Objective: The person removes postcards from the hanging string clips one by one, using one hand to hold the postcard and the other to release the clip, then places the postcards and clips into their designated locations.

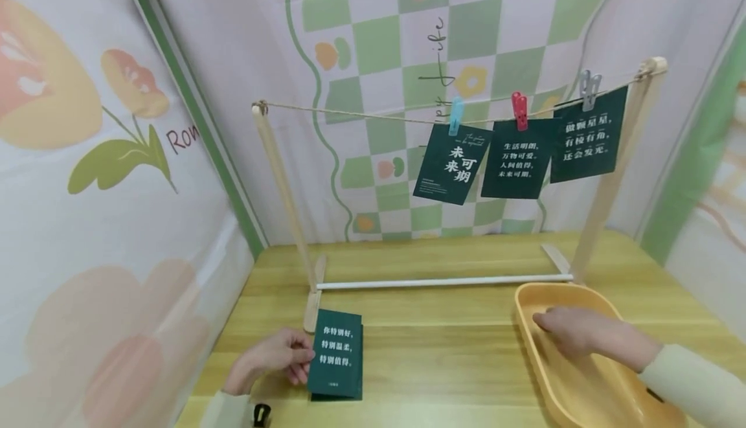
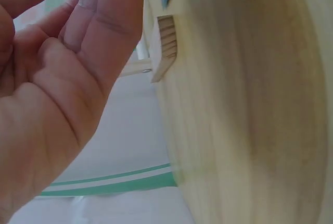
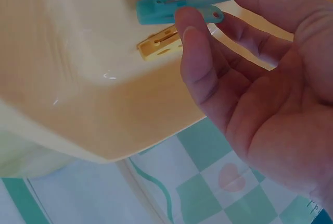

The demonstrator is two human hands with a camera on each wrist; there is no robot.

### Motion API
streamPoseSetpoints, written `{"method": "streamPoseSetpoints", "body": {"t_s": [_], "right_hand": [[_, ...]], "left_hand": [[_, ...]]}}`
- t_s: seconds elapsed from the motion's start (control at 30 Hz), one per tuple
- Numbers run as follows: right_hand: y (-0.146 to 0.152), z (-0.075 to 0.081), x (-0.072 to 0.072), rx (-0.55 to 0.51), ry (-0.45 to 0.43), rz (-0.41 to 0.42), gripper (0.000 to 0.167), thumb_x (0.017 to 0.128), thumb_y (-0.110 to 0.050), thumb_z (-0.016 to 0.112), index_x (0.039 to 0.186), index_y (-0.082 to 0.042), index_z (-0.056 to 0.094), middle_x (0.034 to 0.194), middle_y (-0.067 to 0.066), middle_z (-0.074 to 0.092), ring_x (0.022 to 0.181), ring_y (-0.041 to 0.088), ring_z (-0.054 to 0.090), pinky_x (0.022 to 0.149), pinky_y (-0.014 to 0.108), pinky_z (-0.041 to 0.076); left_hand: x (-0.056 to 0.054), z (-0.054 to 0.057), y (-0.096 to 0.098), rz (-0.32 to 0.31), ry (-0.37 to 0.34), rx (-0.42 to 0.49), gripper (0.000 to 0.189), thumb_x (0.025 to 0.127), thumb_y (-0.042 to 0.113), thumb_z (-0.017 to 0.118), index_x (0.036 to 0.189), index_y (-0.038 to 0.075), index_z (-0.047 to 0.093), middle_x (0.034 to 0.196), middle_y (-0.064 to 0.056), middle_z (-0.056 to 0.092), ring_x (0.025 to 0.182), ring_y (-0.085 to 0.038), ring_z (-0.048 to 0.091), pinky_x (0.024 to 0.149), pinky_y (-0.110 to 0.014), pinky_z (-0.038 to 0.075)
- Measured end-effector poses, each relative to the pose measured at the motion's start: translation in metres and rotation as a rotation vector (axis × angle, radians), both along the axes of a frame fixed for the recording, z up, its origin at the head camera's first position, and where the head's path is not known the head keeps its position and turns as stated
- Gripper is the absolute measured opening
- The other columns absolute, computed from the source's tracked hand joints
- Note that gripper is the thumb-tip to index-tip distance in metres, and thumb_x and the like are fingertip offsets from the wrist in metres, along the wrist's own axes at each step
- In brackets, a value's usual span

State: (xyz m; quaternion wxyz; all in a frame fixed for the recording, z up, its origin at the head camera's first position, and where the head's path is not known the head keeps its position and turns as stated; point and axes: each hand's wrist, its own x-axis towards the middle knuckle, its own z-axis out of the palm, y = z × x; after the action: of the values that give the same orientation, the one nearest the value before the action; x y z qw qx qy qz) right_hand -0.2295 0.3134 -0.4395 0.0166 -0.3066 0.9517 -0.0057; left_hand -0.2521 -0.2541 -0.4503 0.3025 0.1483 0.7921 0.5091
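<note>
Inside the tan tray, within its far half, a turquoise clip is grasped by the right hand, whose grip has thumb and fingertips pinched about its tails. The clip's long axis points roughly outward from the fingertips, biting end away from the palm, tails toward it. The relation that matters is that the clip is with the right hand inside the tray, while a dark green card lies well to the tray's left, nearer the left hand. That hand's grip appears to pinch the card's left edge, the one farther from the tray; the card's long axis runs away from the person. The clip looks like smooth plastic, slotted, with a little metal spring and a round hole in one tail. The card carries white printed characters, and a second green card peeks out on its tray side. Also in the tray, just beside the turquoise clip, is a yellow clip. Beyond the tray, a wooden stand carries a string; from it hang three green cards, bunched toward the tray's side, under a light blue clip, a red clip and a grey clip. The wood-grain desk extends left of the tray.
</note>
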Motion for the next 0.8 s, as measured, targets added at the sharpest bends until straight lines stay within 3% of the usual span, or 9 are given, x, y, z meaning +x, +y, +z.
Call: {"method": "streamPoseSetpoints", "body": {"t_s": [0.17, 0.37, 0.57, 0.8], "right_hand": [[-0.001, -0.004, -0.002, -0.007, 0.012, 0.016, 0.031, 0.064, 0.002, 0.069, 0.083, -0.016, 0.052, 0.073, -0.003, 0.053, 0.066, 0.02, 0.057, 0.058, 0.037, 0.047], [-0.003, -0.008, 0.001, -0.019, 0.025, -0.023, 0.03, 0.065, -0.002, 0.071, 0.083, -0.016, 0.052, 0.075, -0.003, 0.052, 0.067, 0.02, 0.056, 0.058, 0.038, 0.047], [-0.005, -0.008, 0.002, -0.005, 0.012, -0.083, 0.03, 0.065, -0.002, 0.072, 0.084, -0.015, 0.053, 0.077, 0.001, 0.053, 0.068, 0.024, 0.057, 0.058, 0.04, 0.047], [-0.004, -0.007, 0.003, -0.001, 0.0, -0.078, 0.03, 0.066, -0.003, 0.073, 0.085, -0.015, 0.053, 0.077, 0.0, 0.054, 0.068, 0.024, 0.057, 0.057, 0.04, 0.046]], "left_hand": [[0.0, -0.009, 0.0, 0.002, 0.01, -0.028, 0.014, 0.096, 0.007, 0.057, 0.091, -0.006, 0.061, 0.07, -0.006, 0.065, 0.056, -0.013, 0.064, 0.053, -0.025, 0.055], [-0.001, -0.019, 0.0, 0.026, 0.008, -0.1, 0.018, 0.095, 0.01, 0.053, 0.083, -0.002, 0.06, 0.063, -0.005, 0.062, 0.051, -0.012, 0.06, 0.046, -0.022, 0.05], [-0.001, -0.023, 0.003, 0.053, -0.003, -0.146, 0.017, 0.094, 0.011, 0.053, 0.082, 0.001, 0.06, 0.061, -0.003, 0.061, 0.049, -0.011, 0.059, 0.043, -0.022, 0.049], [0.0, -0.023, 0.008, 0.054, -0.035, -0.119, 0.02, 0.098, 0.013, 0.054, 0.084, 0.0, 0.059, 0.063, -0.005, 0.063, 0.05, -0.012, 0.061, 0.045, -0.023, 0.051]]}}
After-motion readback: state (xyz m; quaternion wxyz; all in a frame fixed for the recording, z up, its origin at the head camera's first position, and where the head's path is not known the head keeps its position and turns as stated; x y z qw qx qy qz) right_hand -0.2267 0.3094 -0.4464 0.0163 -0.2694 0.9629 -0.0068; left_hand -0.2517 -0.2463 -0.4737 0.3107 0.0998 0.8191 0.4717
